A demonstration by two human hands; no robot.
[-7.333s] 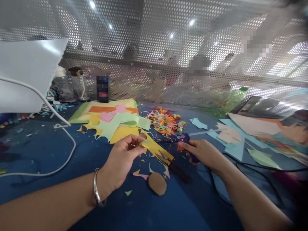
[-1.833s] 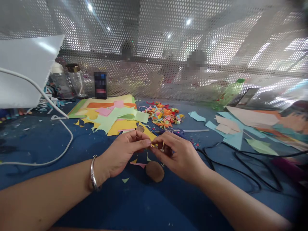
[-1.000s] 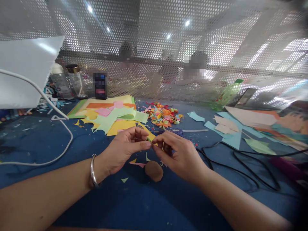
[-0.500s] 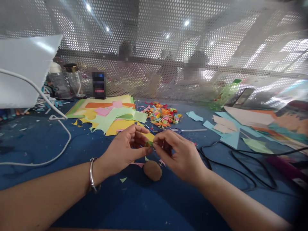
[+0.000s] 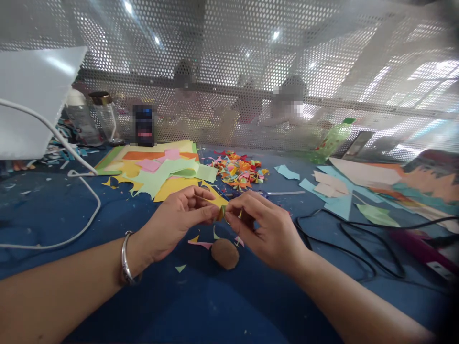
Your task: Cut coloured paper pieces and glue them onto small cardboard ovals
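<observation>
Between the fingertips of both my hands is a small green and yellow paper piece (image 5: 223,212), mostly hidden by the fingers. My left hand (image 5: 182,217) pinches it from the left with thumb and fingers, a silver bangle on its wrist. From the right, my right hand (image 5: 263,227) grips it between thumb and forefinger. Below the hands, a brown round lump (image 5: 225,253) lies on the blue table (image 5: 201,306). Around it are paper scraps, among them a pink strip (image 5: 201,244) and a green triangle (image 5: 180,268).
Coloured paper sheets (image 5: 168,174) lie behind my left hand, beside a pile of small folded paper pieces (image 5: 240,169). Black cables (image 5: 351,243) and more paper (image 5: 335,186) are at the right. A white cable (image 5: 96,210), bottles (image 5: 103,117) and a perforated screen (image 5: 229,48) surround the table.
The paper piece has turned between my fingertips and now shows yellow beside the green. My left hand has shifted slightly left. The whole view has moved a little.
</observation>
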